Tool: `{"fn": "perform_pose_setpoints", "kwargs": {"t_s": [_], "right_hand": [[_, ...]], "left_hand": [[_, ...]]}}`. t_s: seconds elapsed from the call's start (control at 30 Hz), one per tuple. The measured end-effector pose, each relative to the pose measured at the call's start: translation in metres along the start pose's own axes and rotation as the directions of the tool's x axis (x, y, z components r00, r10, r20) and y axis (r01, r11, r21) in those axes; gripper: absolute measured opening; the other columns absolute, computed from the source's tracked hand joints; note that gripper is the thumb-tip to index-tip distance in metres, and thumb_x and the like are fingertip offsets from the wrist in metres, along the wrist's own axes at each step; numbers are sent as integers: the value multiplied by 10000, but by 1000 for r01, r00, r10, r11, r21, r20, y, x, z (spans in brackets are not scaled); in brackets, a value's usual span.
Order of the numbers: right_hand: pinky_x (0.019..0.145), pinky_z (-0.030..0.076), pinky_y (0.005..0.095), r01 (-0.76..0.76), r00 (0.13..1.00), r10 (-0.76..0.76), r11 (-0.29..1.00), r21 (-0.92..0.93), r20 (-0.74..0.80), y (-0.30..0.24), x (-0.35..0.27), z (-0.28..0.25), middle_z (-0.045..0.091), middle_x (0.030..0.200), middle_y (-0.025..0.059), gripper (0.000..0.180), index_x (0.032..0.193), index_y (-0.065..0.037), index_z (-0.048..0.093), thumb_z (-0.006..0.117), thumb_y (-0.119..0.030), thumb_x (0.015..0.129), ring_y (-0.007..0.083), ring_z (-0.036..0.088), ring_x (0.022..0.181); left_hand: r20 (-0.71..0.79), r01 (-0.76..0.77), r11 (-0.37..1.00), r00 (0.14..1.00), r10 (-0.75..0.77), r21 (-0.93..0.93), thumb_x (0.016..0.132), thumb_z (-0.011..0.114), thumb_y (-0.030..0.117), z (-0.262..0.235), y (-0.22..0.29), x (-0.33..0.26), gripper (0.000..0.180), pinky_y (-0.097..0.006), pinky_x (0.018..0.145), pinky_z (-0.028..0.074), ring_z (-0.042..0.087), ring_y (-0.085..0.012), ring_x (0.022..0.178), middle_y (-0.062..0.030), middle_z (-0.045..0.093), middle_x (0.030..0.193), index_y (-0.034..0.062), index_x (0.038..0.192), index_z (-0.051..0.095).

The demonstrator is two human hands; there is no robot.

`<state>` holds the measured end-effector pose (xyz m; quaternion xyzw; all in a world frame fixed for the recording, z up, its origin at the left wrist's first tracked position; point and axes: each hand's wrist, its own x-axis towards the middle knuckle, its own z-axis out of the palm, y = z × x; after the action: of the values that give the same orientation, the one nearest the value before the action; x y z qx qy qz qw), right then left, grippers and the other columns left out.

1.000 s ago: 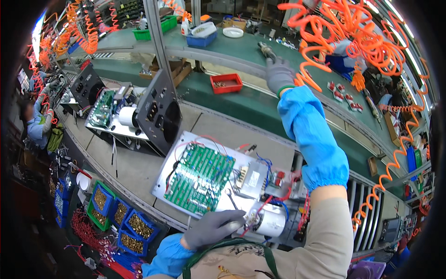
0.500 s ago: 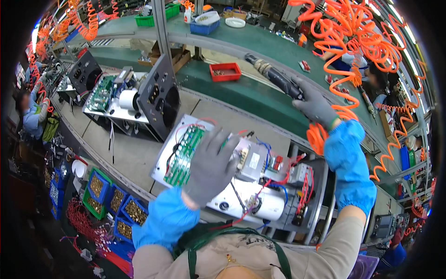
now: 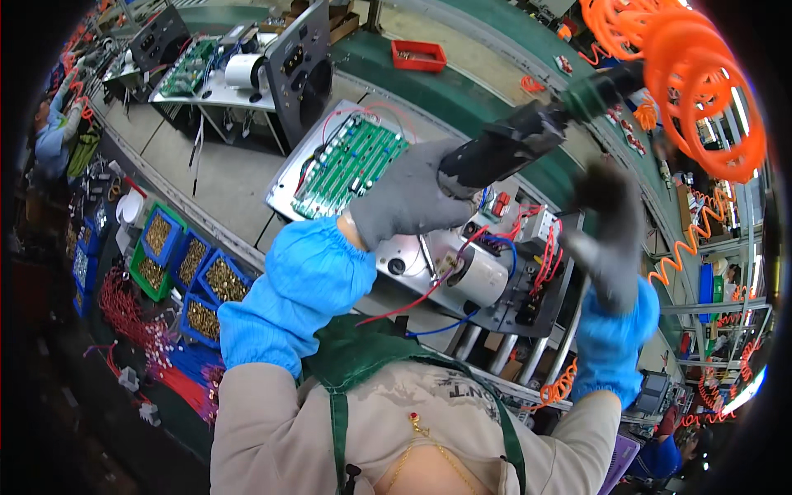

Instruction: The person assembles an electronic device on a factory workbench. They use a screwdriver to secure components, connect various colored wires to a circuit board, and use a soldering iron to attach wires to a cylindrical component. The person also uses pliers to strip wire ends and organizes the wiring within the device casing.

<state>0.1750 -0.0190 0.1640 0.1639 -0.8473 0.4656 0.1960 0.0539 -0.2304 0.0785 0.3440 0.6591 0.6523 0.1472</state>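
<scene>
My left hand point(image 3: 412, 194), in a grey glove, is wrapped around one end of a black power screwdriver point(image 3: 516, 147). This tool slants up to the right above an open electrical unit, and its working tip does not show. To the right, my gloved right hand point(image 3: 612, 239) is raised off the tool; motion blur smears its fingers. Beneath my left hand lies the unit's metal plate point(image 3: 285, 194), bearing a green circuit board point(image 3: 355, 165). A white cylinder point(image 3: 483, 276) and red and blue wires point(image 3: 540, 247) sit on the unit's nearer right part.
Another open unit with a dark upright panel point(image 3: 301, 78) stands on the line to the left. Blue bins point(image 3: 224, 280) of small metal parts are at lower left. A red tray point(image 3: 418, 56) lies beyond the unit. Coiled orange hoses point(image 3: 701, 91) hang at upper right.
The screwdriver has passed from my right hand to my left and come nearer, over the unit. My right hand has let go and moved down; my left hand has lifted off the circuit board.
</scene>
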Motion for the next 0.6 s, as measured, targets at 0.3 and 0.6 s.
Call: {"fn": "perform_pose_setpoints", "kwargs": {"t_s": [0.3, 0.6], "right_hand": [[1068, 254, 572, 97, 910, -364, 653, 751, 200, 64, 41, 78, 602, 931, 173, 455, 1020, -58, 476, 755, -54, 660, 343, 575, 1007], [1071, 297, 568, 204, 979, -97, 509, 836, -179, 39, 41, 58, 586, 1088, 126, 503, 1172, -118, 516, 659, -75, 692, 391, 517, 1149]], "left_hand": [[63, -176, 862, 984, 166, 476, 625, 712, 190, -9, 5, -19, 458, -416, 715, 513, 627, -352, 839, -156, 631, 879, 59, 1029, 542], [-5, -218, 416, 882, 472, 883, 583, 796, 180, -22, 49, -4, 579, -387, 717, 477, 590, -292, 844, -82, 589, 899, 107, 1102, 550]]}}
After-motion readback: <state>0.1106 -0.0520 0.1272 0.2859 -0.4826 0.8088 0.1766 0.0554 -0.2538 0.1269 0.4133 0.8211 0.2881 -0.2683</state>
